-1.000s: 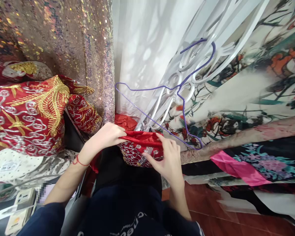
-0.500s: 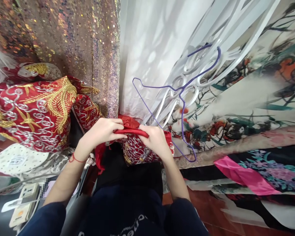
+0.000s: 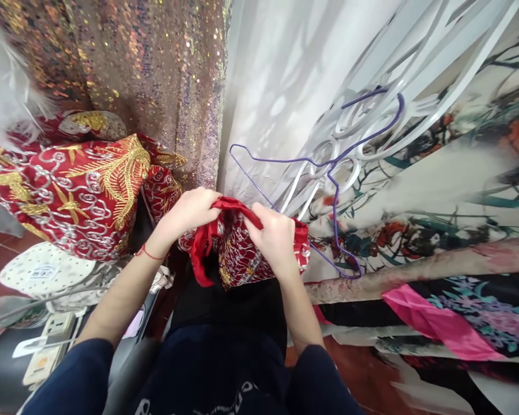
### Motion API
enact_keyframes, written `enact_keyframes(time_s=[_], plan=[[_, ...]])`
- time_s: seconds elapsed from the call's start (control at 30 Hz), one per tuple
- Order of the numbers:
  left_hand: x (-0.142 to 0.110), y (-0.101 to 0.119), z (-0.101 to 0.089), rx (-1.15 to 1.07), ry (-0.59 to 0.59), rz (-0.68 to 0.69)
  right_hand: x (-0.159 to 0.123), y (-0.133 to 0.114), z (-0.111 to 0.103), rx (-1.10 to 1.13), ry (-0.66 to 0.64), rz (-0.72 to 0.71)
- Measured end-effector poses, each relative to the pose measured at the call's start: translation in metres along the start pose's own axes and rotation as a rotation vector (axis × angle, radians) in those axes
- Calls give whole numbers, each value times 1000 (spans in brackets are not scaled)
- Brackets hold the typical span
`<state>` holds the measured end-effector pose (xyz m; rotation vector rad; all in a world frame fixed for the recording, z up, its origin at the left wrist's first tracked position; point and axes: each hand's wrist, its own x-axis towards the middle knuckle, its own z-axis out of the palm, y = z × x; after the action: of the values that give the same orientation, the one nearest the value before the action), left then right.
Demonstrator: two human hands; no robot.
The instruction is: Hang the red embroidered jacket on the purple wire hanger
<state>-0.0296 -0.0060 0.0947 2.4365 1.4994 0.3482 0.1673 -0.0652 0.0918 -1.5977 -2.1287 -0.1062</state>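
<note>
Between my two hands is a red embroidered garment [image 3: 246, 262] with silver and gold patterning and a plain red edge. My left hand [image 3: 194, 208] grips the red edge at its left, fingers closed around the cloth. A red strip hangs down below that hand. My right hand [image 3: 270, 233] pinches the same edge further right, thumb on top. The garment's lower part rests over my dark-clothed lap. Just behind my right hand, a purple wire hanger [image 3: 303, 159] hooks onto a white rack [image 3: 415, 124], with nothing seen hanging on it.
A red garment with gold and silver embroidery [image 3: 90, 199] stands at left, before a sequined curtain [image 3: 155, 69]. Below it are a spotted white pad [image 3: 43, 265] and a power strip [image 3: 49, 351]. Floral fabrics [image 3: 393, 236] and a pink-and-black cloth [image 3: 441, 323] lie at right.
The red edge, stretched fairly straight between my hands before, now bows upward. My left hand has risen slightly, and the red strip hangs more visibly. The view has shifted a little.
</note>
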Motion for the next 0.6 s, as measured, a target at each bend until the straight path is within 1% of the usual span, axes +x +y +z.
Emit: enact_keyframes(time_s=[0.07, 0.13, 0.17, 0.2, 0.23, 0.27, 0.3, 0.33, 0.4, 0.47, 0.53, 0.6], plan=[[4, -3, -4, -91, 18, 23, -2, 5, -13, -51, -162, -41], [5, -7, -6, -211, 67, 19, -8, 16, -30, -37, -357, -34], [5, -9, -6, -280, 116, -5, -13, 22, -38, 31, -461, -50], [6, -11, -6, -359, 186, -39, -17, 28, -45, 142, -554, -101], [8, -13, -7, -446, 273, -74, -21, 33, -49, 280, -621, -184], [10, -15, -7, -536, 369, -100, -25, 37, -50, 416, -654, -278], [14, -17, -9, -629, 465, -115, -28, 39, -47, 527, -645, -359], [17, -17, -11, -722, 553, -112, -30, 40, -42, 603, -598, -409], [23, -16, -22, -911, 676, -81, -32, 37, -24, 681, -455, -423], [26, -12, -39, -1089, 749, -76, -28, 30, -3, 753, -319, -392], [25, -4, -60, -1233, 797, -95, -22, 23, 15, 800, -183, -342], [23, 7, -80, -1330, 843, -82, -13, 12, 27, 726, -29, -224]])
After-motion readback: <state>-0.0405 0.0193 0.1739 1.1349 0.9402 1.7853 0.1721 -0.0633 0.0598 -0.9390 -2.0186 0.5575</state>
